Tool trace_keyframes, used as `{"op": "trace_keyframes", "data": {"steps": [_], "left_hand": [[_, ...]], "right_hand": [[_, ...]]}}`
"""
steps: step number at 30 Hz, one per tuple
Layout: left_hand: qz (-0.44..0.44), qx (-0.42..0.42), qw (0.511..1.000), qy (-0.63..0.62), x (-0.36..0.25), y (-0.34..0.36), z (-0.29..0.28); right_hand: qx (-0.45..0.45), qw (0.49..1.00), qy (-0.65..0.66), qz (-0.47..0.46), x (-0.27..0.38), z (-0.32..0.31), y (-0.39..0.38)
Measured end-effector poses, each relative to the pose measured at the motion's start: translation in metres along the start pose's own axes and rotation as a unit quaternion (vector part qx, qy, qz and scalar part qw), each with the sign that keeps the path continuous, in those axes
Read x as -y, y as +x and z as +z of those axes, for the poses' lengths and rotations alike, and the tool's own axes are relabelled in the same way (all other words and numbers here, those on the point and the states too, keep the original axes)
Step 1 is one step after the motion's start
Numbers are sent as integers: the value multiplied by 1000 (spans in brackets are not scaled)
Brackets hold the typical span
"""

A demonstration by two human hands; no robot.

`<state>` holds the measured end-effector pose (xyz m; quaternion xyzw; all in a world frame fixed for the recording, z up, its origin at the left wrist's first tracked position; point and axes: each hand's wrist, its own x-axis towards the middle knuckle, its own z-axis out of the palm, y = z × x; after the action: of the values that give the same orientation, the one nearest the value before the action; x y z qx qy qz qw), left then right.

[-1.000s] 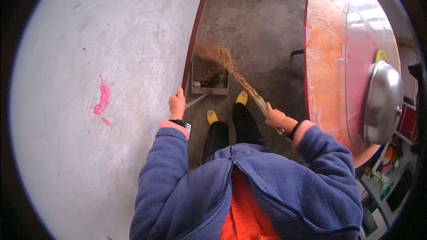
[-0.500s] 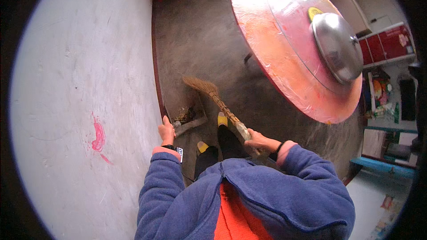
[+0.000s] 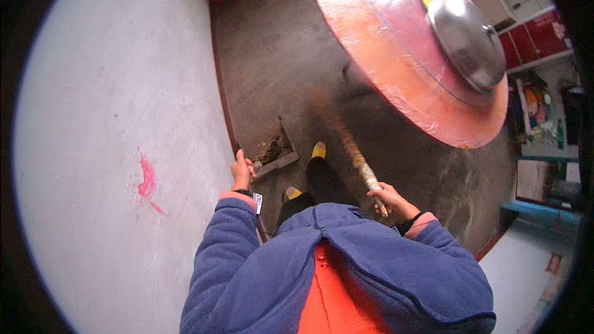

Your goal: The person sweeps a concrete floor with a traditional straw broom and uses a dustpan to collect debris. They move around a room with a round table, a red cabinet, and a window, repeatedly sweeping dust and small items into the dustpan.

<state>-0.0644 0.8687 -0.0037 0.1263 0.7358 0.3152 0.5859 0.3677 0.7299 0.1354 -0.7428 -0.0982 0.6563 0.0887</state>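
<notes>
The right hand has its grip closed around a straw broom, whose blurred head is beyond the feet. The left hand has its grip folded on the dustpan, which is beside the wall with debris inside.

The broom is tan-brown, paler on its handle; the dustpan, grey. The jacket is navy blue, the inner top orange-red. A pink smear marks the whitish wall; the tabletop blends orange and pink.
</notes>
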Motion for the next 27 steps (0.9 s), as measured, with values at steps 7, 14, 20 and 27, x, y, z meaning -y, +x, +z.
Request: {"op": "trace_keyframes", "data": {"steps": [7, 14, 20, 27], "left_hand": [[-13, -61, 998, 0, -28, 0, 16], [10, -63, 998, 22, -103, 8, 50], [-11, -92, 995, 31, -144, 23, 62], [8, -70, 997, 16, -195, 57, 79]], "right_hand": [[-42, 965, 252, 59, 35, -17, 47], [117, 933, 333, 68, 151, 30, 85], [194, 938, 282, 44, 251, 92, 104], [204, 924, 322, -20, 340, 102, 147]]}}
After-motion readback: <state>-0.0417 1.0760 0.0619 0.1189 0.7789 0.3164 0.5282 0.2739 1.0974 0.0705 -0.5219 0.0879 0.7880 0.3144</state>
